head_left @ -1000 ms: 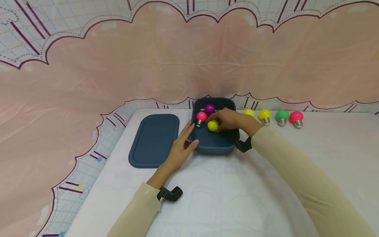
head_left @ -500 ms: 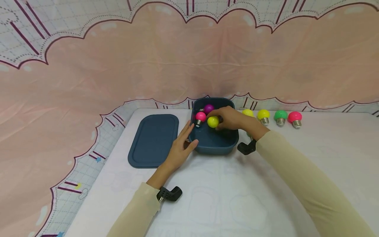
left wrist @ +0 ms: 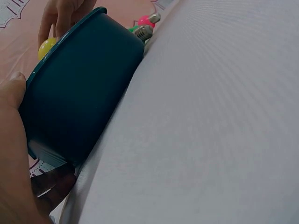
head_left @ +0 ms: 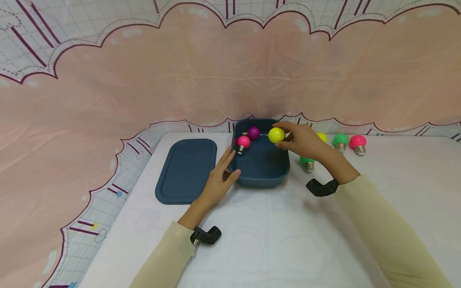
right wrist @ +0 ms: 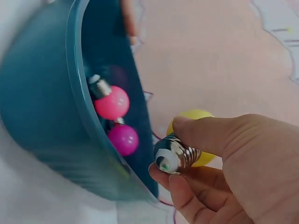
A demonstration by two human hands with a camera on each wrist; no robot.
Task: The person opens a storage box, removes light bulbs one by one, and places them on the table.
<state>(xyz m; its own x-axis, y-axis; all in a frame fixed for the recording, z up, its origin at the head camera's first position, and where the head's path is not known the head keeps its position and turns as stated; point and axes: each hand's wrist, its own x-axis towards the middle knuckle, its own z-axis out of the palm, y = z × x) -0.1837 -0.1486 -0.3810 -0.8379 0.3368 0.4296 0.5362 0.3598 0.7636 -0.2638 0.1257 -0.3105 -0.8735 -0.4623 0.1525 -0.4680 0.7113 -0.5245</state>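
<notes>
My right hand (head_left: pixel 304 140) pinches a yellow light bulb (head_left: pixel 276 135) above the right rim of a dark blue box (head_left: pixel 261 183). In the right wrist view, thumb and fingers hold the bulb round its metal screw base (right wrist: pixel 180 151). A pink bulb (head_left: pixel 243 141) and a purple bulb (head_left: pixel 253 133) lie inside the box at its left and back. My left hand (head_left: pixel 216 182), fingers extended, rests against the box's left side. In the left wrist view its thumb (left wrist: pixel 16 88) touches the rim.
A flat dark blue lid (head_left: pixel 186 171) lies left of the box. Right of the box are a green bulb (head_left: pixel 307 163), a partly hidden yellow bulb (head_left: pixel 322 137), another green bulb (head_left: pixel 340 141) and a pink bulb (head_left: pixel 358 143). A white cloth (head_left: pixel 266 244) covers the table.
The right hand has lifted the yellow bulb from within the box, up and rightward to the rim. The green bulb beside the box has come into sight. The left hand has stayed put.
</notes>
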